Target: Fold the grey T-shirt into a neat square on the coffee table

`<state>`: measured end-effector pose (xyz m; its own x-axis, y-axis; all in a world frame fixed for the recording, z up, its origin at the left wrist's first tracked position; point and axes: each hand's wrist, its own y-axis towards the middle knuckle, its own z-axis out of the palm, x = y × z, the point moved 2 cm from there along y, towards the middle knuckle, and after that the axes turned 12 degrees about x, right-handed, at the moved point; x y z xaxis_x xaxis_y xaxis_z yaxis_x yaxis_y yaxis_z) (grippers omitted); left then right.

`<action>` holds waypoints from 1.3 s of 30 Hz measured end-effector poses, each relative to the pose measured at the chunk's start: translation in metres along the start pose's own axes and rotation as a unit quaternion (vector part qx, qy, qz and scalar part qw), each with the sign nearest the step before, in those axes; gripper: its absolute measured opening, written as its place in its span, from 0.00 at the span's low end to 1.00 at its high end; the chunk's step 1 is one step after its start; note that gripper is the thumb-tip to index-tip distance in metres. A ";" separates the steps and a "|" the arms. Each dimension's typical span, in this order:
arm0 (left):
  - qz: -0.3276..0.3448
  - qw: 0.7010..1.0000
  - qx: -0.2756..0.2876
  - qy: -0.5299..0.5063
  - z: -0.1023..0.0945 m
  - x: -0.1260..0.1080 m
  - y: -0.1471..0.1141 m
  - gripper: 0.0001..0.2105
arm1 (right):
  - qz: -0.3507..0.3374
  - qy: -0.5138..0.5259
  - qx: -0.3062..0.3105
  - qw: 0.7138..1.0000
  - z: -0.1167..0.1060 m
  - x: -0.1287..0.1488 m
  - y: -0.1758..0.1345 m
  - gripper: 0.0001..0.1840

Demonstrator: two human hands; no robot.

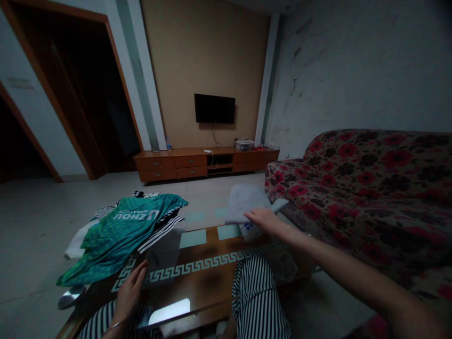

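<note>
My right hand (264, 221) reaches out over the far right part of the coffee table (197, 278), closed on the near edge of a folded light-grey garment (246, 200). Beneath that garment a white item with blue marks (250, 230) partly shows; its kind is unclear. My left hand (133, 282) is empty, held over the table's left part with its fingers stretched out. Beyond it lies a heap of clothes, topped by a green shirt with white lettering (130, 219). Black-and-white striped cloth (160, 234) sticks out from under the shirt.
My knees in striped trousers (256, 296) are at the table's near edge. A flowered sofa (367, 183) stands on the right. Across the tiled floor a low wooden cabinet (190, 165) stands under a wall television (214, 108). Clear plastic (284, 264) lies on the table's right end.
</note>
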<state>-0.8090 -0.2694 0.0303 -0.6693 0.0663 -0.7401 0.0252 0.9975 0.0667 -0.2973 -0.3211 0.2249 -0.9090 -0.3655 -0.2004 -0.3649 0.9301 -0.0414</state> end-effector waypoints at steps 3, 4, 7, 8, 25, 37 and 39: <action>0.018 0.999 0.021 0.043 0.002 0.004 0.007 0.29 | -0.028 0.082 0.105 0.991 0.088 0.043 -0.062 0.13; 0.026 0.997 0.025 0.063 0.004 0.005 0.010 0.29 | -0.018 0.112 0.101 0.988 0.107 0.050 -0.080 0.12; 0.049 0.989 0.019 0.135 0.023 -0.009 0.016 0.27 | 0.071 0.163 0.042 0.983 0.133 0.045 -0.118 0.14; 0.057 0.986 0.016 0.158 0.034 -0.020 0.015 0.27 | 0.109 0.162 0.024 0.981 0.135 0.036 -0.124 0.17; 0.295 0.891 0.219 0.267 0.228 -0.212 -0.082 0.27 | 0.465 0.387 0.031 0.796 0.196 -0.065 -0.110 0.22; 0.305 0.881 0.275 0.234 0.279 -0.246 -0.043 0.32 | 0.502 0.487 -0.060 0.712 0.223 -0.131 -0.139 0.17; 0.312 0.875 0.295 0.225 0.297 -0.272 -0.037 0.30 | 0.537 0.460 -0.073 0.703 0.225 -0.152 -0.146 0.16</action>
<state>-0.4074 -0.3162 0.0302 -0.6091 0.7182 -0.3365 0.7801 0.6189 -0.0912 -0.0606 -0.3936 0.0414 -0.3967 0.6150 0.6815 0.6761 0.6979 -0.2362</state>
